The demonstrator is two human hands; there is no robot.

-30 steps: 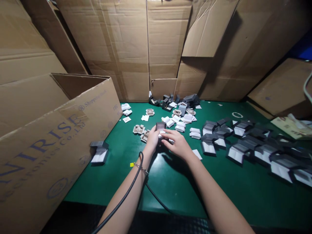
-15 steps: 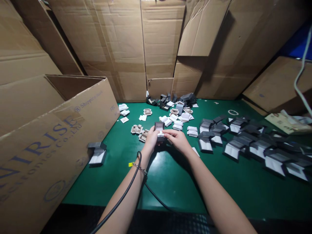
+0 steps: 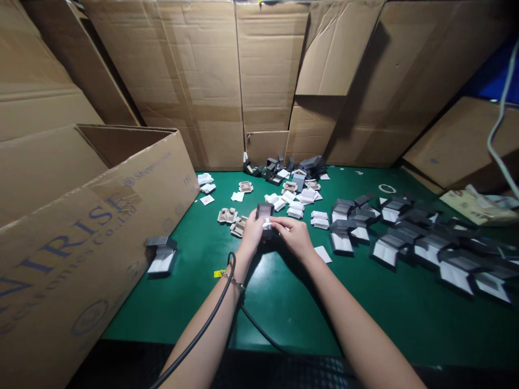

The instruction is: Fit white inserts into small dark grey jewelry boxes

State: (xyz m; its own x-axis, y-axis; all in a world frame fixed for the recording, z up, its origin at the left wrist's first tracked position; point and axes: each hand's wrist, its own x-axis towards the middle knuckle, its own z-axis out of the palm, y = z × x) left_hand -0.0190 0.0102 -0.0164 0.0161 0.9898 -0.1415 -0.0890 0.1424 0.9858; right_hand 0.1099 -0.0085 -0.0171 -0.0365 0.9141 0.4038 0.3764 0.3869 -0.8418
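A small dark grey hinged box (image 3: pixel 265 210) stands with its lid up in front of me. My left hand (image 3: pixel 252 233) is closed around its left side. A white insert (image 3: pixel 266 223) shows at the box's mouth. My right hand (image 3: pixel 297 235) has thumb and fingers pinched together at this insert, at the box's right side. The fingertips partly cover the insert. Just behind my left hand lie brown cardboard inserts (image 3: pixel 227 215). A flat white card (image 3: pixel 323 254) rests beside my right wrist. Round my left wrist is a bracelet (image 3: pixel 233 281) with a black cable.
Several opened grey boxes with white linings (image 3: pixel 385 253) cover the right side. White folded inserts (image 3: pixel 295 209) and dark boxes (image 3: pixel 312 165) lie at the back. One open box (image 3: pixel 162 256) sits beside the large carton (image 3: pixel 162 183) at left. Cardboard walls (image 3: pixel 194 81) bound the green table (image 3: pixel 284 313).
My right hand and forearm have shifted slightly, and more of the white card beside the wrist shows. My left hand keeps holding the box in the same place.
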